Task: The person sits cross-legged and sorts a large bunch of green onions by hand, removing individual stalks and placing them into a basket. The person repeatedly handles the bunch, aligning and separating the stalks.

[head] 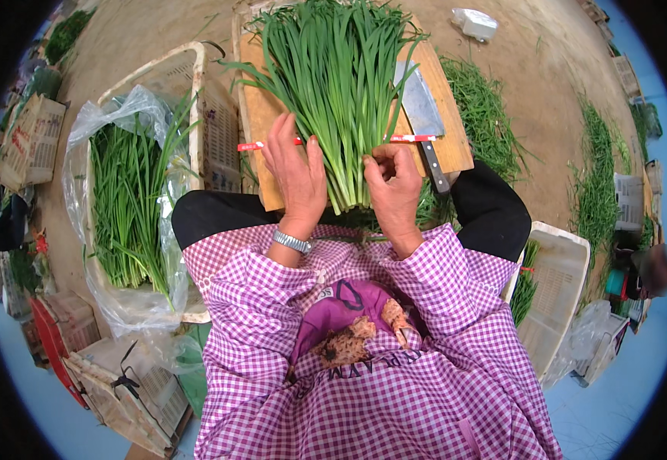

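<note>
A bunch of garlic chives (pixel 339 98) lies on a wooden board (pixel 261 115) before me, cut stem ends towards my lap. A red strip (pixel 250 146) with white marks shows on both sides of the bunch; its middle is hidden by the leaves. My left hand (pixel 296 167) rests at the left side of the stems, over part of the strip, fingers apart and holding nothing. On the right, my right hand (pixel 395 190) has curled fingers beside the lower stems; whether it pinches anything cannot be seen. A cleaver (pixel 420 103) lies right of the bunch, its black handle crossing the board's edge.
On my left, a plastic crate (pixel 198 75) holds more chives (pixel 129 201) in a clear bag (pixel 77 167). Another crate (pixel 558 293) stands at my right with a tied bunch (pixel 524 287). Loose greens (pixel 477 109) litter the floor, and a white package (pixel 476 24) lies farther off.
</note>
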{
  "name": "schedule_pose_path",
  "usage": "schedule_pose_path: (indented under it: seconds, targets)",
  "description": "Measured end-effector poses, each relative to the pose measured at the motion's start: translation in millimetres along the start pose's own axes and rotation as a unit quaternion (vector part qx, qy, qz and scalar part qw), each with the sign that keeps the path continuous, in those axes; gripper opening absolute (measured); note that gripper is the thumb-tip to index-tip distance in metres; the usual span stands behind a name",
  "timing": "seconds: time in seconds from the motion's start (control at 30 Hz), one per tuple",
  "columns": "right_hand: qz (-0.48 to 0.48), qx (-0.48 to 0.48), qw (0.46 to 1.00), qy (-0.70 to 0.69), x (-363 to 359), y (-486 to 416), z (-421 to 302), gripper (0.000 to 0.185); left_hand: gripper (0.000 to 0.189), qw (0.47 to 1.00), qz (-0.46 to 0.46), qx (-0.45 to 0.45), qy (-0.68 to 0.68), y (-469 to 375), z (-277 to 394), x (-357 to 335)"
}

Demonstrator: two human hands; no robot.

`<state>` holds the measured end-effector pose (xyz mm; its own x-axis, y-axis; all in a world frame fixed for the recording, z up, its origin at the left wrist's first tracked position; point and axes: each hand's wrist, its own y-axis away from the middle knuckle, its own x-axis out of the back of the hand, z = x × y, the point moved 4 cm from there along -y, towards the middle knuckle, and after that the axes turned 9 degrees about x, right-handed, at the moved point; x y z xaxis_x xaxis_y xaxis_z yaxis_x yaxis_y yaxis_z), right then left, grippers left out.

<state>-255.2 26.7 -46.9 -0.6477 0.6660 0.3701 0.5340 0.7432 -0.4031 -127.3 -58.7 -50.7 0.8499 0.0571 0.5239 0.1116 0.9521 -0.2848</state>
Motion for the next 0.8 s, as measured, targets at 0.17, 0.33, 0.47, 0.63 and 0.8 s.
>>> schedule_pose_path:
  seconds: [0.17, 0.33, 0.47, 0.63, 0.8]
  targets:
    - [0.01, -0.021, 0.998, -0.063, 2, 6, 6, 0.014, 0.037, 0.969, -0.14, -0.19, -0.069, -14, 33, -6]
    - [0.006, -0.014, 0.998, -0.064, 4, 12, 6, 0.015, 0.035, 0.928, -0.236, -0.243, -0.154, -19, 24, -31]
    - [0.044, -0.064, 0.987, -0.142, 27, 16, -14, 0.013, 0.034, 0.932, -0.225, -0.242, -0.147, -16, 17, -36]
    - [0.121, -0.129, 0.982, -0.074, 114, -7, -6, 0.017, 0.033, 0.933, -0.223, -0.233, -0.158, -16, 16, -28]
    - [-0.077, 0.125, 0.969, 0.2, 111, 0, -28, 0.048, 0.032, 0.931, -0.23, -0.242, -0.15, -15, 19, -32]
